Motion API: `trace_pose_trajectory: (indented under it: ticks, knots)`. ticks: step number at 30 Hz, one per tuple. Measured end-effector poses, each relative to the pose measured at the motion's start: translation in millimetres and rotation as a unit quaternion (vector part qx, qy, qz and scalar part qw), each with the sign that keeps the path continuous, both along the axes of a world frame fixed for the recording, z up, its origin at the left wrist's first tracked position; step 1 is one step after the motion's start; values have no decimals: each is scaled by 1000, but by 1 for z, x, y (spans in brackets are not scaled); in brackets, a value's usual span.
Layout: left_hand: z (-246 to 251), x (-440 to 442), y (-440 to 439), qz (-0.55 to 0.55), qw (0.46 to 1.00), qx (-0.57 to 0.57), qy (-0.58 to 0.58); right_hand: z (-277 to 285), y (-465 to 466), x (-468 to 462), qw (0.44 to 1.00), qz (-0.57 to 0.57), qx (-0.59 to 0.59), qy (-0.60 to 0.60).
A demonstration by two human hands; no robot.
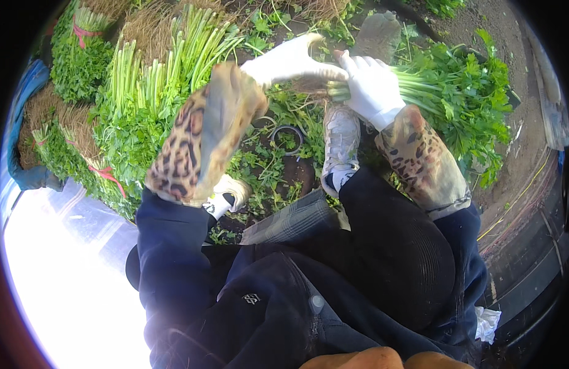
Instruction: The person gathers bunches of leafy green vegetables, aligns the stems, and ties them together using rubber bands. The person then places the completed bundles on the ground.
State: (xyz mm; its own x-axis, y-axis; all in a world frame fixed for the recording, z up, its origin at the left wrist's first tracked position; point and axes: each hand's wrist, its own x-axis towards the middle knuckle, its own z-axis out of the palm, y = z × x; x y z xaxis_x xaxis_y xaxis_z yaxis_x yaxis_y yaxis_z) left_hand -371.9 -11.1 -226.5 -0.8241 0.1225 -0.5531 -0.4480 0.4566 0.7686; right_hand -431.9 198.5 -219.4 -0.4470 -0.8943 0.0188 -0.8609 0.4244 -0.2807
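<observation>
My right hand, in a white glove, is closed around the stalks of a celery bunch. The bunch lies sideways, its leaves to the right and its pale stalk ends and roots poking out left of the fist. Beside those roots is my left hand, also gloved in white, its thumb and fingers spread apart with nothing seen between them. The left fingertips come close to the right hand; whether they touch the stalk ends I cannot tell. Leopard-print sleeve covers wrap both forearms.
Untied celery is heaped at left, roots upward. Bundles with pinkish-red ties lie beyond and below it. A dark ring rests among loose leaves between my shoes. A soil-coated grey object stands behind my right hand.
</observation>
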Motion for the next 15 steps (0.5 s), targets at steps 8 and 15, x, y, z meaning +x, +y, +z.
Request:
trace_pose_trajectory:
  ticks: [8,15]
  knots:
    - [15,-15,19,-141,974,108,-144,-5,-2,-3,996,11,-86,21]
    - [24,-12,45,-129,982,-132,39,8,-5,-4,999,-31,32,-18]
